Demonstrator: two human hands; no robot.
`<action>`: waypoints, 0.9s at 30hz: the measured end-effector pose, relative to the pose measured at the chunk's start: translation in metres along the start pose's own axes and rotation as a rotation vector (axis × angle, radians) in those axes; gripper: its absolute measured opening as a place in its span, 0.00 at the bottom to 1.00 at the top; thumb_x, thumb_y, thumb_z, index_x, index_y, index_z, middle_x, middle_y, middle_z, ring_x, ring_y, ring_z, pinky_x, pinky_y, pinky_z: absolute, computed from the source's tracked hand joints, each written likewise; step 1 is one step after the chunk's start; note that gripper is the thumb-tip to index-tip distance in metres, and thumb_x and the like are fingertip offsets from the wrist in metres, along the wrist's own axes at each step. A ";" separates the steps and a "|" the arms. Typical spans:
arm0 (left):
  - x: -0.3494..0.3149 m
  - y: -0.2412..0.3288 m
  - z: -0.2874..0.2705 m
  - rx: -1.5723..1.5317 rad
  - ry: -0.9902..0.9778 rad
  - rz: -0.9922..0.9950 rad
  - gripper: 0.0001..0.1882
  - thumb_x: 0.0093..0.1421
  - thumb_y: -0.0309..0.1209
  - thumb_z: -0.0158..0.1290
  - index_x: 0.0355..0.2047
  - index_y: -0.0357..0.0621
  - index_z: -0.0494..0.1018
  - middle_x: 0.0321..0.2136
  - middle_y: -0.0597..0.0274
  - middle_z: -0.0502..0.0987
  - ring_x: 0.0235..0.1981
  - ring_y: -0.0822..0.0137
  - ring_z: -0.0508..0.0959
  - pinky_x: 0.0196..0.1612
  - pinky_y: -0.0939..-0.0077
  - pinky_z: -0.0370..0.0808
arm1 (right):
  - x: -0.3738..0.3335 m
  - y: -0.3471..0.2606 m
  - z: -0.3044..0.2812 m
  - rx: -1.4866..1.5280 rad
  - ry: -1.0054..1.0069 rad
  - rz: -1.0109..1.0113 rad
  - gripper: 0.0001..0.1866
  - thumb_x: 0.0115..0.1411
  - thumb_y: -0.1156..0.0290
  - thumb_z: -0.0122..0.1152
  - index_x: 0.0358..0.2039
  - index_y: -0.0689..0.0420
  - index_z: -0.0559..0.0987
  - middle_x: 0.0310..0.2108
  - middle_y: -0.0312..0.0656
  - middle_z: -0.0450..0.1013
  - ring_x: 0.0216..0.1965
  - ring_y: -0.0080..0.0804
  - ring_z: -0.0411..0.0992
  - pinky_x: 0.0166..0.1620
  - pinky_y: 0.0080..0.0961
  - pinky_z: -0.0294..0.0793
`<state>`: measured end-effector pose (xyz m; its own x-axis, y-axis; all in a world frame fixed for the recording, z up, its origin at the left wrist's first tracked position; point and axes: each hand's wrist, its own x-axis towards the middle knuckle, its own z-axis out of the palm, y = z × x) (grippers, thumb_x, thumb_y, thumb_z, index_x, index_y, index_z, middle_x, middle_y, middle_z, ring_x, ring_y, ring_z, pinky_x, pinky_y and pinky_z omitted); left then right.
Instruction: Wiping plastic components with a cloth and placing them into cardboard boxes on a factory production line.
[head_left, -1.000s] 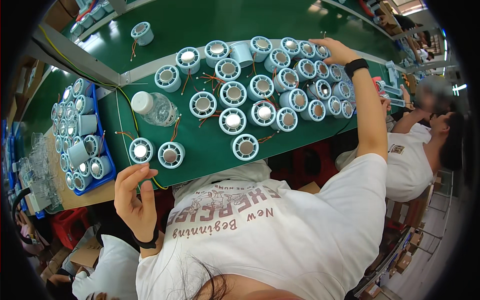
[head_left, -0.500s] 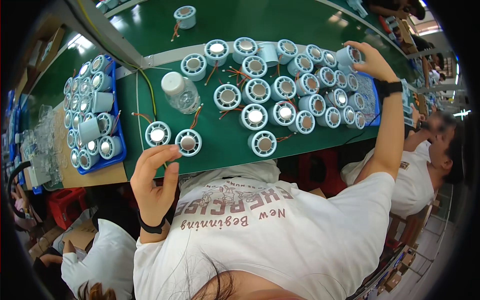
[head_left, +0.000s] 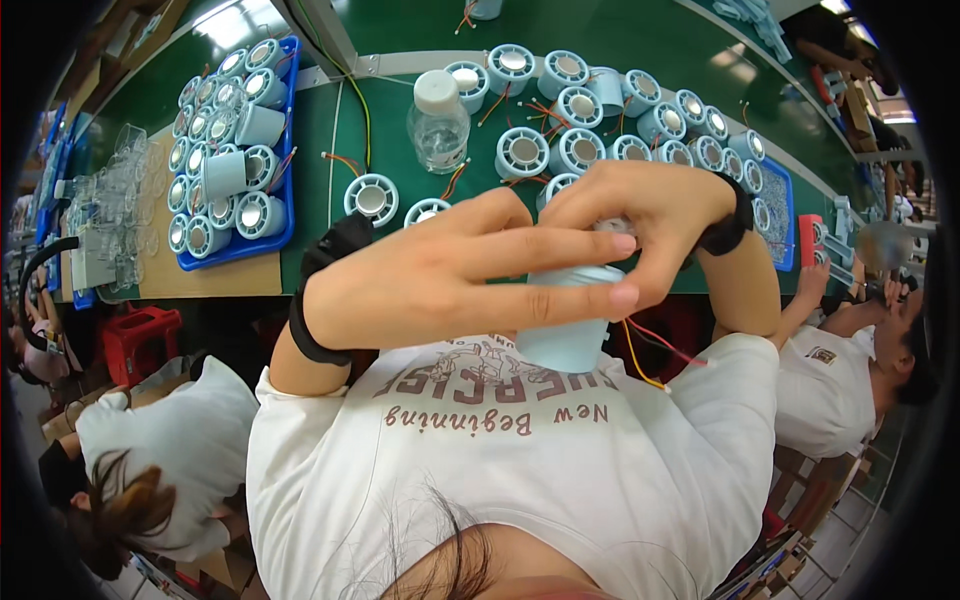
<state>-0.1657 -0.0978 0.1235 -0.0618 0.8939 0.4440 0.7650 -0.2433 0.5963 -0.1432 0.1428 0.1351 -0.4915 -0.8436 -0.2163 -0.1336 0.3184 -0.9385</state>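
In front of my chest, both hands hold one pale blue cylindrical fan unit (head_left: 565, 338). Red and yellow wires trail from it to the lower right. My left hand (head_left: 460, 275) lies across its front with the fingers stretched along its upper rim. My right hand (head_left: 645, 210) grips its top from above, and a black band is on that wrist. Behind the hands, several more pale blue round units (head_left: 578, 150) with wires lie on the green table (head_left: 320, 130).
A clear bottle with a white cap (head_left: 438, 120) stands on the table. A blue tray (head_left: 287, 190) of units sits at the left beside clear plastic parts (head_left: 110, 215), and another blue tray (head_left: 778, 215) at the right. A co-worker (head_left: 840, 385) sits at right, another person (head_left: 160, 440) lower left.
My right hand pulled back from the far right units with one unit in it. My left hand rose to meet it, and both now hold the unit close to my chest.
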 end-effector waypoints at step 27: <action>-0.032 0.019 0.038 -1.340 0.775 -0.586 0.60 0.46 0.73 0.45 0.67 0.42 0.42 0.43 0.43 0.74 0.37 0.51 0.81 0.40 0.59 0.81 | -0.006 -0.015 0.074 -0.758 1.168 -0.086 0.44 0.46 0.88 0.64 0.63 0.55 0.56 0.48 0.44 0.65 0.43 0.31 0.70 0.45 0.22 0.71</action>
<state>-0.1244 -0.1167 0.0951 -0.7229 0.6871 -0.0730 -0.5114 -0.4610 0.7253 -0.0741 0.1112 0.1301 -0.8330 -0.1474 0.5333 -0.4430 0.7552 -0.4831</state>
